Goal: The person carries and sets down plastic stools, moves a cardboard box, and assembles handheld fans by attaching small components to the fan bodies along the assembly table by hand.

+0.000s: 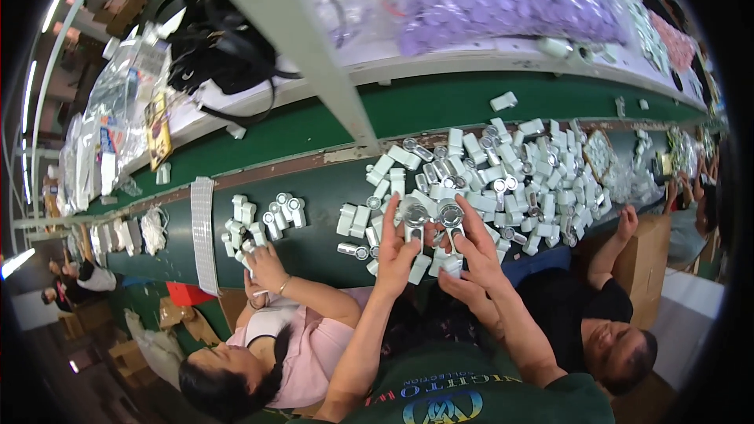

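My left hand grips a small pale plastic piece with a round silver end, held upright between thumb and fingers. Beside it, my right hand is closed on a matching piece with a round silver end. The two round ends stand side by side, just over the near edge of a large heap of pale plastic pieces. Below my right hand is another person's hand, close to a pale piece.
On the dark green bench, a person in pink at left handles a smaller group of pieces near a white strip. A person in black sits at right. A metal post and shelf with purple parts stand beyond.
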Tool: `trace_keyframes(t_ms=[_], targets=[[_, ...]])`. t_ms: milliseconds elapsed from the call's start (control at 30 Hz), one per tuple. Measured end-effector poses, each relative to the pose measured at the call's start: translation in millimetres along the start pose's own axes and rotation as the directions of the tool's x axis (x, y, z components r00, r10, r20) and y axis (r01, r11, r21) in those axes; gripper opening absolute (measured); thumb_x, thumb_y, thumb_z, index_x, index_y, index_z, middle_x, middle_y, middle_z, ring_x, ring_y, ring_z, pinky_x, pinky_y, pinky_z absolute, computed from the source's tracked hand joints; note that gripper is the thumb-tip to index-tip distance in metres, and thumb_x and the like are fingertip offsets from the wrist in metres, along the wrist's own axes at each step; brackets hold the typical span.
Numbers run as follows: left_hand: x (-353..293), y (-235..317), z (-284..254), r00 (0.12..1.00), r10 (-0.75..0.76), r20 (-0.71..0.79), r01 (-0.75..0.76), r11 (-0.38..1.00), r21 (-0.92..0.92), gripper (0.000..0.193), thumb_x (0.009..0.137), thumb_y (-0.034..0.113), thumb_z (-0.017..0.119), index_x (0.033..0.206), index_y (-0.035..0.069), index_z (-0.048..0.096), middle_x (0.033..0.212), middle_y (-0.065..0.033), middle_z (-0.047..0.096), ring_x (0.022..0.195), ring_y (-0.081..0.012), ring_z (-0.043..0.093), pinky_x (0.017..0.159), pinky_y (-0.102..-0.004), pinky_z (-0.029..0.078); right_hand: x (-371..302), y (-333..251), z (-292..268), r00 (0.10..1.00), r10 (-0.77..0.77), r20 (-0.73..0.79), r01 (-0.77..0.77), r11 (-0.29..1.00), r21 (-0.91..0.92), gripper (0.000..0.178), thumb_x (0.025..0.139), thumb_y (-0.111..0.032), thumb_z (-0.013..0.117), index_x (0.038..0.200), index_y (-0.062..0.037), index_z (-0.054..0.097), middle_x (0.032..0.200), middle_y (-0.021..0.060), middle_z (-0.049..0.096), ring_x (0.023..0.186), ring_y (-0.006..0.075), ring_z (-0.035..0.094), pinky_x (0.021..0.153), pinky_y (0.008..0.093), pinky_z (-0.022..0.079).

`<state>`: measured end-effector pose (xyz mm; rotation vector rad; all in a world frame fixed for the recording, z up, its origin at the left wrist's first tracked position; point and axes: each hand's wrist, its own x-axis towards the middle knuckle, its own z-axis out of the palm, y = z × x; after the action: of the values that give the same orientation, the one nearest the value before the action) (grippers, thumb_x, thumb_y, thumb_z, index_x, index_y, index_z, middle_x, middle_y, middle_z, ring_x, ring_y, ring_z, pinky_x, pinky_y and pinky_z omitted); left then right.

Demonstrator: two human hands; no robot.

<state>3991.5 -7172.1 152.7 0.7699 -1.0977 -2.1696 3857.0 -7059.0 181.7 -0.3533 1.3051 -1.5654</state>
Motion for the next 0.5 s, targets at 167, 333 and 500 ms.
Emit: trace_keyframes(t_ms=[167,333,500], targets=[[-11.2,-31.5,-31.9,0.989,-0.082,-0.120,0.061,0.984,-0.165,0.060,0.095,-0.006,0.062,0.150,0.004,0.040,0.134,-0.0096,0.060,0.123,-0.0175,0.060,0.105,-0.0326,0.048,21.5,34.9,32.5,0.935,-0.340,0.099,0.314,0.662,-0.680,0.068,0.103,-0.024,0.057,0.159,0.0043,0.030,0.143,0.0254,0.054,0.125,0.0351,0.058,0.107,0.0429,0.045],[-18.7,-37.0,-61.8,0.946,-0.149,-0.289,0.116,0.985,-0.131,0.047,0.098,0.005,0.070,0.140,0.002,0.050,0.127,-0.0073,0.066,0.107,-0.0169,0.069,0.090,-0.0335,0.059,51.0,44.2,39.0,0.897,-0.147,0.417,0.435,0.460,-0.774,0.065,0.102,-0.032,0.055,0.156,0.0016,0.042,0.149,0.0264,0.051,0.140,0.0438,0.048,0.117,0.0443,0.037],[-44.9,-55.5,-104.1,0.884,-0.263,-0.387,0.225,0.964,-0.140,0.039,0.098,0.015,0.075,0.131,0.003,0.057,0.111,-0.0022,0.069,0.096,-0.0092,0.064,0.081,-0.0279,0.054,188.8,69.2,-14.2,0.978,-0.170,0.119,0.196,0.575,-0.794,0.046,0.098,-0.008,0.067,0.142,-0.0046,0.057,0.139,0.0134,0.063,0.125,0.0255,0.062,0.100,0.0374,0.052]])
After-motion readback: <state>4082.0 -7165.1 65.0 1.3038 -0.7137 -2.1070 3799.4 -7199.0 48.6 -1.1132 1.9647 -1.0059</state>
